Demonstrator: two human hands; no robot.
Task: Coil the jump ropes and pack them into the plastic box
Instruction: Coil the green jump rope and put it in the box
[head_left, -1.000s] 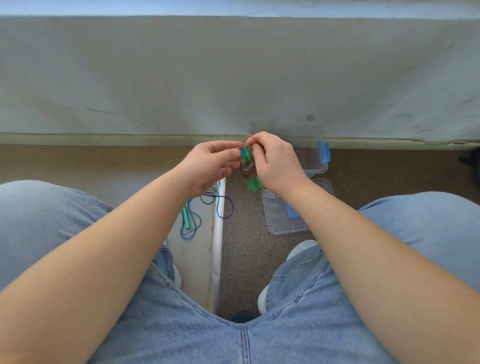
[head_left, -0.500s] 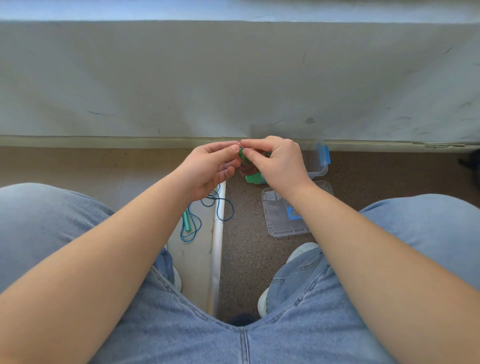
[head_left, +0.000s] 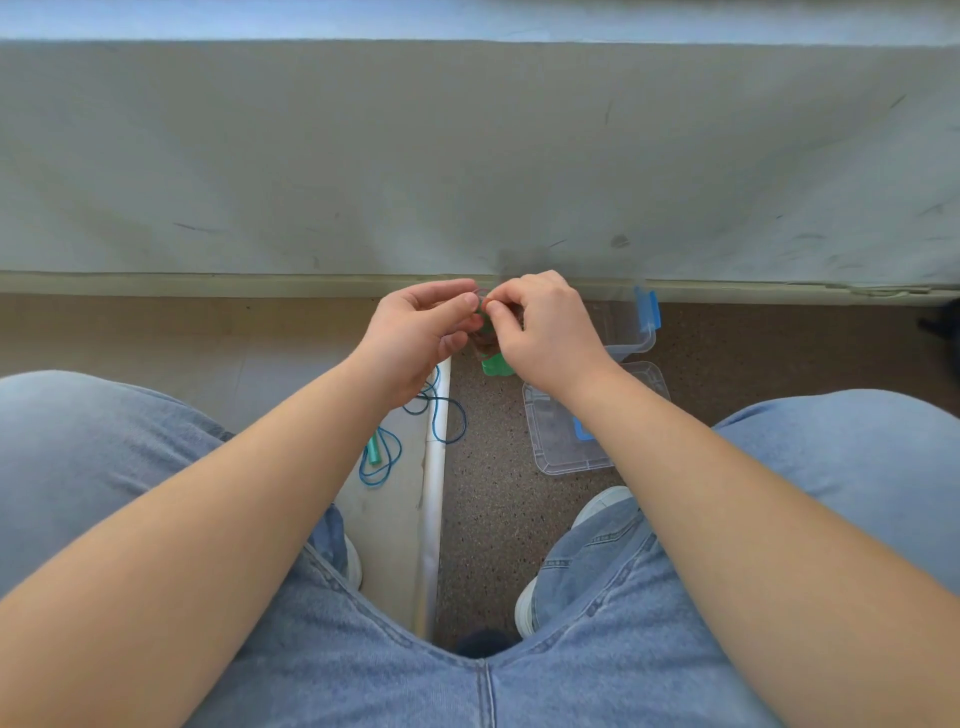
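Note:
My left hand (head_left: 415, 332) and my right hand (head_left: 545, 332) meet above the floor, both pinching a small jump rope with green handles (head_left: 496, 364); a reddish cord bundle shows between the fingertips, mostly hidden. A green handle end pokes out below my right palm. A second jump rope (head_left: 410, 431), blue cord with a teal handle, lies loose on the pale floor strip below my left hand. The clear plastic box (head_left: 631, 332) with a blue latch stands behind my right wrist. Its clear lid (head_left: 556, 441) lies flat on the floor in front of it.
A grey wall rises just beyond the hands, with a baseboard (head_left: 208, 283) along its foot. A white ridge (head_left: 434, 519) divides the pale floor from speckled brown floor. My knees in blue jeans frame both sides, and a white shoe (head_left: 597, 512) rests near the lid.
Both hands shifted slightly and the fingertips re-pinched the cord at the top of the bundle. The green handle now hangs lower under my right palm. The blue rope, box and lid stayed put.

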